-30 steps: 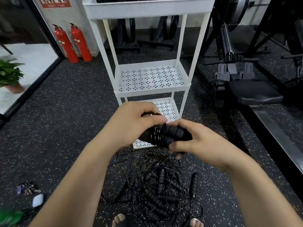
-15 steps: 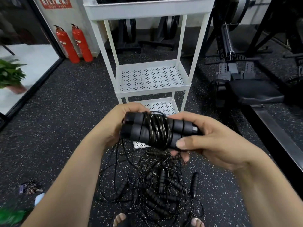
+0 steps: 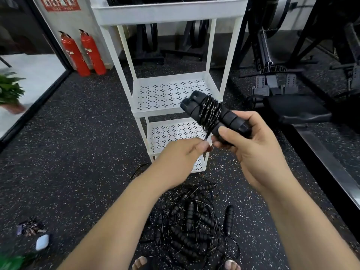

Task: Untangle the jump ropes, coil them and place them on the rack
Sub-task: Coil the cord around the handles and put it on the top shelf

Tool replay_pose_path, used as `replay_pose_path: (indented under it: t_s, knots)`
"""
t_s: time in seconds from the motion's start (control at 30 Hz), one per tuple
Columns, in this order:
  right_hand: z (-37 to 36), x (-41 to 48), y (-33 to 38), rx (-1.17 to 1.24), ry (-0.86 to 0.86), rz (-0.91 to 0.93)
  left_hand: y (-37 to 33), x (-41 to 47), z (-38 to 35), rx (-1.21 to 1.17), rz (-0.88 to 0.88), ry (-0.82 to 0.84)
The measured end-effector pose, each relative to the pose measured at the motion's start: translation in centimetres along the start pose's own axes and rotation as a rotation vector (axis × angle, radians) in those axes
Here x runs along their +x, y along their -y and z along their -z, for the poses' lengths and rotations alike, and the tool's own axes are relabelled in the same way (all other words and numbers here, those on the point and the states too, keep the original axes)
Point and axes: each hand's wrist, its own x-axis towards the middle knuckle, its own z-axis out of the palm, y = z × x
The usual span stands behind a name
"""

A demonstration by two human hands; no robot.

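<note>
My right hand (image 3: 251, 149) grips the lower end of a coiled jump rope (image 3: 209, 114), two black foam handles side by side with thin black cord wound round their middle. The bundle tilts up and to the left, in front of the white rack (image 3: 175, 112). My left hand (image 3: 181, 158) is just below it, its thumb and fingers pinching the loose cord end that hangs from the winding. On the floor between my feet lies a tangled pile of jump ropes (image 3: 192, 223) with several black handles. The rack's middle and lower perforated shelves hold nothing.
Two red fire extinguishers (image 3: 83, 53) stand by the wall at back left. Black gym machines and a padded seat (image 3: 298, 110) fill the right side. A potted plant (image 3: 9, 92) is at far left. Small items and a white case (image 3: 41, 242) lie on the floor at lower left.
The bundle went from level between both hands to tilted up in my right hand alone. My left hand left the handles and dropped below to the cord end.
</note>
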Motion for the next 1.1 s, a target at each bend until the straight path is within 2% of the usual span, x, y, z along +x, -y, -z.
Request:
replay_pose_path:
  t_s: [0.1, 0.2, 0.37, 0.5, 0.63, 0.73, 0.83, 1.0, 1.07, 1.1]
  knots:
    - [0.8, 0.4, -0.9, -0.252, -0.087, 0.048, -0.2, -0.6, -0.4, 0.095, -0.032, 0.049]
    - [1.3, 0.4, -1.3, -0.547, -0.103, 0.055, -0.5, -1.0, 0.1, 0.152, -0.062, 0.062]
    - [1.5, 0.6, -2.1, -0.754, 0.049, 0.008, -0.4, -1.2, 2.3, 0.141, -0.087, 0.047]
    - [1.3, 0.4, -2.2, -0.826, 0.247, -0.064, 0.2, -1.4, 4.3, 0.072, -0.095, -0.018]
    - [0.5, -0.4, -1.6, -0.725, 0.479, -0.139, 1.1, -1.4, 5.7, -0.070, -0.089, -0.094]
    - [0.1, -1.0, -0.6, -0.470, 0.630, -0.218, 1.9, -1.2, 6.1, -0.150, -0.093, -0.100]
    - [0.2, -1.5, 0.6, -0.283, 0.710, -0.257, 2.8, -1.2, 6.9, -0.283, -0.125, -0.088]
    - [0.2, -1.5, 1.5, -0.050, 0.692, -0.209, 4.1, -1.0, 6.9, -0.519, -0.007, 0.015]
    - [0.1, -1.3, 1.5, 0.029, 0.621, -0.190, 4.9, -0.8, 5.9, -0.624, 0.042, -0.026]
    - [0.1, -1.2, 1.5, 0.058, 0.571, -0.178, 5.2, -0.6, 5.3, -0.570, 0.056, -0.061]
